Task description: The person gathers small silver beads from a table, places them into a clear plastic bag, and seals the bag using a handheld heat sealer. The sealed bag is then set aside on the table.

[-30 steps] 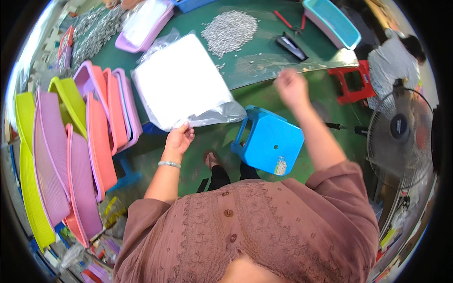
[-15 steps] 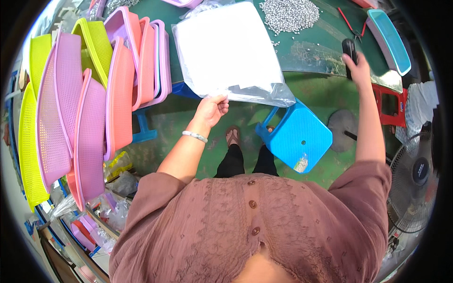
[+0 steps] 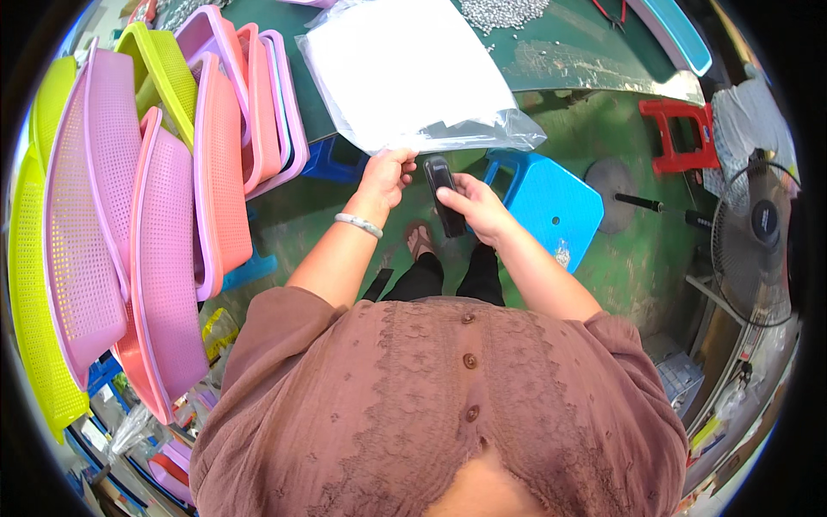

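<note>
A clear plastic bag [image 3: 504, 135] with a flat white sheet or pad [image 3: 396, 73] inside lies on the green table, its near end hanging over the front edge. My left hand [image 3: 386, 179], with a pale bangle at the wrist, pinches the bag's near left edge between thumb and fingers. Just to the right of it, my right hand [image 3: 475, 207] grips a long black stapler [image 3: 444, 196], held lengthwise below the bag's edge. The stapler looks apart from the bag. Its underside is hidden.
Stacked plastic baskets [image 3: 172, 258] in pink, purple and lime stand at the left. Small silvery pieces [image 3: 504, 12] are heaped on the table [image 3: 573, 65], with a teal-lined basket [image 3: 676, 34] at its right. Blue stool [image 3: 551, 202], red stool [image 3: 680, 136] and fan [image 3: 758, 233] stand about.
My right hand has brought the stapler from the table's right edge leftward, close beside my left hand. My left hand keeps its pinch on the bag. The whole view has shifted a little.
</note>
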A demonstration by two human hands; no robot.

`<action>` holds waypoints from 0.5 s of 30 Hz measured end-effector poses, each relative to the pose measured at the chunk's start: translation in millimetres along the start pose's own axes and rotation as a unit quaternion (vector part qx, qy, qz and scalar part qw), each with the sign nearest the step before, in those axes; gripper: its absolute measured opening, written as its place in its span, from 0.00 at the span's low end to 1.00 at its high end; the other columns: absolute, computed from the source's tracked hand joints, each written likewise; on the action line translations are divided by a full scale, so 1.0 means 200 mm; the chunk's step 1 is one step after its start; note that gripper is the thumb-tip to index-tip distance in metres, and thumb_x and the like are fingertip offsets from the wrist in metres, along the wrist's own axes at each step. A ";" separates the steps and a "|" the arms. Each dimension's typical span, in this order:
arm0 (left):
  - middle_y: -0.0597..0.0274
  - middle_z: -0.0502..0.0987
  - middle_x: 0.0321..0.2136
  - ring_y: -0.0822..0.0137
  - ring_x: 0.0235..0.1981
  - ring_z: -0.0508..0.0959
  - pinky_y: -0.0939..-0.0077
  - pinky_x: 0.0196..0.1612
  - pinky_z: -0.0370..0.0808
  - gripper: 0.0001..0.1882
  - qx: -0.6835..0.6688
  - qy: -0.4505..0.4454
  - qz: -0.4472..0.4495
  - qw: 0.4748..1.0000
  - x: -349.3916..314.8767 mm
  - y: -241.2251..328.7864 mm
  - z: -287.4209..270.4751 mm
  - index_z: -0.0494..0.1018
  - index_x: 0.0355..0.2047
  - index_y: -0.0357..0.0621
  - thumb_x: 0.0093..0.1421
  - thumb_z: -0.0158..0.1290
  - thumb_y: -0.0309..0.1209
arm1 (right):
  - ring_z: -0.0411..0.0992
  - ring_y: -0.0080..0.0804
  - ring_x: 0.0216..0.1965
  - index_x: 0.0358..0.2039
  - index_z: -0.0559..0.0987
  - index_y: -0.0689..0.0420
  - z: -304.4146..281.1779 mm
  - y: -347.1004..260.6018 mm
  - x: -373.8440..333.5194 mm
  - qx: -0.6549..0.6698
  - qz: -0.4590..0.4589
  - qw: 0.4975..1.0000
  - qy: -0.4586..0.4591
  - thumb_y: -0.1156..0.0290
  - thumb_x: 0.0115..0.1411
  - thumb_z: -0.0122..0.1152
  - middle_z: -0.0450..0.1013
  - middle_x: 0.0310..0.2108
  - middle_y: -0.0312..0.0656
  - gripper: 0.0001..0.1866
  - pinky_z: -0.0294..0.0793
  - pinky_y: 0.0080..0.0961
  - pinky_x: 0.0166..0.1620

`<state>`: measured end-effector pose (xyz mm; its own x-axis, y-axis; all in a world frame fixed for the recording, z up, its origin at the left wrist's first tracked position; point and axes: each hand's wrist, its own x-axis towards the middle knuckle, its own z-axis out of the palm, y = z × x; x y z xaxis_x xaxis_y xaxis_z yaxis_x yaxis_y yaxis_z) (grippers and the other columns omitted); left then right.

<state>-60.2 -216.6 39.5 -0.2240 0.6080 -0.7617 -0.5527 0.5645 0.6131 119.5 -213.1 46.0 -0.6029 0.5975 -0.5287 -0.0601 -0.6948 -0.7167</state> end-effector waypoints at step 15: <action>0.67 0.66 0.18 0.75 0.18 0.62 0.83 0.19 0.57 0.04 0.069 -0.031 0.061 0.995 -0.02 0.02 -0.01 0.69 0.24 0.42 0.47 0.52 0.27 | 0.68 0.21 0.33 0.43 0.68 0.65 0.10 0.02 0.12 0.054 -0.024 0.997 0.042 0.70 0.51 0.61 0.71 0.33 0.37 0.21 0.68 0.19 0.39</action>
<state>-64.1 -218.3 45.2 -0.2296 0.7075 -0.6683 -0.4074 0.5538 0.7262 89.4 -208.4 39.5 -0.5287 0.6594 -0.5344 -0.1748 -0.7007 -0.6917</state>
